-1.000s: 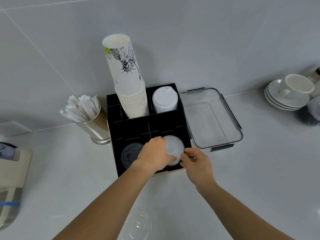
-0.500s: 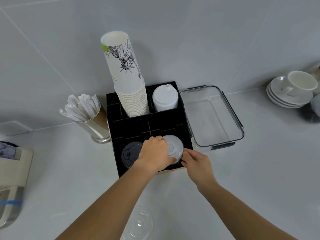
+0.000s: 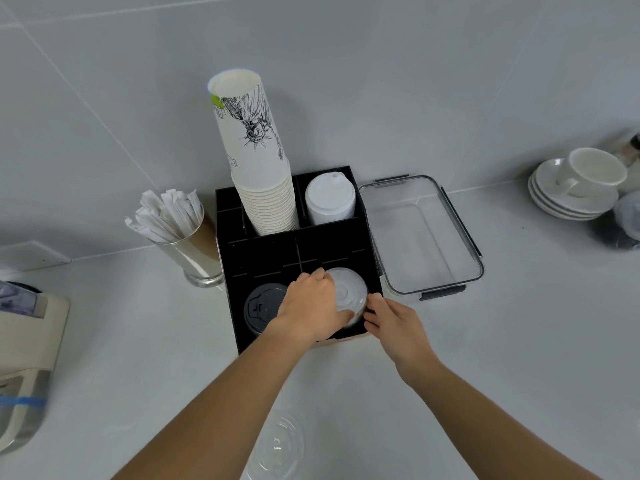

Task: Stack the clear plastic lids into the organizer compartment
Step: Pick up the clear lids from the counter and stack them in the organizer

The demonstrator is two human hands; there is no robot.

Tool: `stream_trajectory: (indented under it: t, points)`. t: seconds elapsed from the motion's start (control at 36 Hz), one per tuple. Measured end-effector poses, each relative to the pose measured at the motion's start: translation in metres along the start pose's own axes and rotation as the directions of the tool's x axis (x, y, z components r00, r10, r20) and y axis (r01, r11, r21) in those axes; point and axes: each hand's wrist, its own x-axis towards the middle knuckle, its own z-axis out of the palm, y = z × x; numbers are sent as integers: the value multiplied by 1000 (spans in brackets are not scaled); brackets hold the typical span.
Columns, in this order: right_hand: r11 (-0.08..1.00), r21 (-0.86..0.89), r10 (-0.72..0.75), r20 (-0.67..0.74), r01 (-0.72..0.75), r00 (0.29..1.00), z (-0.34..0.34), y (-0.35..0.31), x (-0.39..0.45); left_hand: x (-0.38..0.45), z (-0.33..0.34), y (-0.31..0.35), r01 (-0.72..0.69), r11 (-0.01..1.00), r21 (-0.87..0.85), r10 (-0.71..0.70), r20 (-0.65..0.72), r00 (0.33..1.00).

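A black organizer stands against the wall on the white counter. In its front right compartment sits a stack of clear plastic lids. My left hand curls over the stack's left side and grips it. My right hand touches the stack's right edge with its fingertips at the organizer's front right corner. One more clear lid lies on the counter near me, between my forearms. Black lids fill the front left compartment.
A tall stack of paper cups and white lids fill the organizer's back compartments. A clear bin sits at its right, a metal cup of wrapped straws at its left. Saucers with a cup stand far right, an appliance far left.
Both hands stay on the lid stack in the front right compartment; they have barely shifted. The view has tilted slightly.
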Motion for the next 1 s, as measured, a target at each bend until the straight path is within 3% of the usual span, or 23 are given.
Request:
stream_trajectory:
  t: [0.19, 0.33, 0.44, 0.56, 0.72, 0.83, 1.0]
  points:
    - [999, 25, -44, -32, 44, 999, -5, -9, -11, -12, -10, 2, -6, 999, -36, 5, -29, 1000]
    - [996, 18, -91, -25, 91, 996, -11, -10, -19, -37, -8, -7, 21, 950, -311, -57, -105, 993]
    - [995, -4, -96, -23, 96, 995, -15, -7, -26, -67, -1, -15, 63, 806, -589, -193, -160, 968]
    - [997, -49, -58, 11, 59, 998, -13, 0, -36, -101, 8, -29, 127, 633, -764, -316, -105, 943]
    - [988, -155, 21, 120, -2, 993, 0, 17, -50, -155, 28, -59, 279, 479, -832, -469, 26, 883]
    - [966, -255, 95, 179, -47, 979, 15, 33, -58, -188, 51, -78, 376, 371, -849, -580, 105, 808]
    - [916, -398, 166, 267, -48, 949, 35, 52, -68, -226, 84, -94, 409, 169, -897, -674, 197, 712]
